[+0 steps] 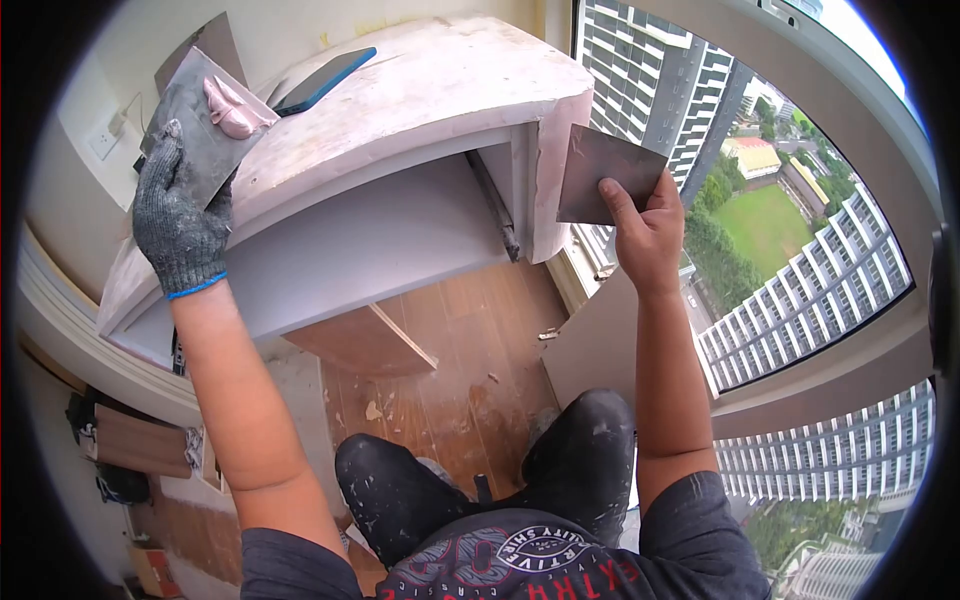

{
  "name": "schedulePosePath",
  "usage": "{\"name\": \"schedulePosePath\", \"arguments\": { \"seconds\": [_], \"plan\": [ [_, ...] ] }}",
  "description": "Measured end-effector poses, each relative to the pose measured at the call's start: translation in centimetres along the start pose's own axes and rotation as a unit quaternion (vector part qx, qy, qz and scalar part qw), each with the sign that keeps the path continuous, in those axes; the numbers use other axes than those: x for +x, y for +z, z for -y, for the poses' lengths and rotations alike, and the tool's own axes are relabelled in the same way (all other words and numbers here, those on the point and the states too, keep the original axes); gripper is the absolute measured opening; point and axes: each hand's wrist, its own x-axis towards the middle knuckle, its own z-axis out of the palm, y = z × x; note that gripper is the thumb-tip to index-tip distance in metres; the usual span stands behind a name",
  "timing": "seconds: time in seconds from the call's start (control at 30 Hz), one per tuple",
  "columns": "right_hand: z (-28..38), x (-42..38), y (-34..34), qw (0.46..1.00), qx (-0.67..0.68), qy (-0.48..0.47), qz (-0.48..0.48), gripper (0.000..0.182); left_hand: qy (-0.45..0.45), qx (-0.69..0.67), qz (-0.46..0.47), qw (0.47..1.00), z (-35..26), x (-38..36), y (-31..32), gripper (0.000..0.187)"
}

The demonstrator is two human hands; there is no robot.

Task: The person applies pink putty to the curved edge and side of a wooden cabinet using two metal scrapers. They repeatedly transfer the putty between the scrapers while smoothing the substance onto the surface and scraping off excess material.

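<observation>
My left hand [182, 225], in a grey knitted glove with a blue cuff, grips a flat grey putty board [205, 150] at the upper left. A lump of pink putty [230, 108] sits on the board's upper face. My bare right hand [645, 225] pinches a thin square metal scraper [606, 178], thumb on the near face. The scraper overlaps the right front corner of a desk-like cabinet [564, 150], which has a whitish, patchy coating and an open front. Its right post and curved front edge show pinkish filler.
A blue-edged phone [328, 82] lies on the cabinet top near the wall. To the right, a large window [770, 210] looks down on towers and a green field. Below, a loose panel [360, 340] rests over the wood floor [450, 390], which has scattered debris. A wall socket [103, 142] is at left.
</observation>
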Motion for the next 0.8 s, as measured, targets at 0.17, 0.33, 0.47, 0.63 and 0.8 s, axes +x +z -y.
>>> {"name": "schedulePosePath", "arguments": {
  "seconds": [0.17, 0.33, 0.47, 0.63, 0.8],
  "plan": [
    [-0.3, -0.3, 1.6, 1.0, -0.001, -0.017, 0.011, 0.025, -0.066, -0.161, -0.017, 0.985, -0.7, -0.1, 0.3, 0.062],
    [-0.5, 0.0, 2.4, 1.0, 0.004, -0.014, 0.009, 0.023, 0.054, 0.044, 0.014, 0.997, 0.2, -0.4, 0.1, 0.041],
    [-0.6, 0.4, 2.7, 1.0, -0.01, -0.027, 0.003, 0.024, -0.093, -0.185, -0.068, 0.976, -2.4, -0.8, 2.2, 0.04],
    [-1.3, 1.0, 2.4, 0.999, -0.04, -0.033, 0.002, 0.025, -0.083, -0.137, -0.069, 0.985, -2.7, -1.2, 2.5, 0.042],
    [-1.4, 1.3, 1.6, 0.999, -0.023, -0.01, -0.023, 0.026, 0.063, 0.088, 0.028, 0.994, 0.6, -0.3, -0.3, 0.042]
  ]
}}
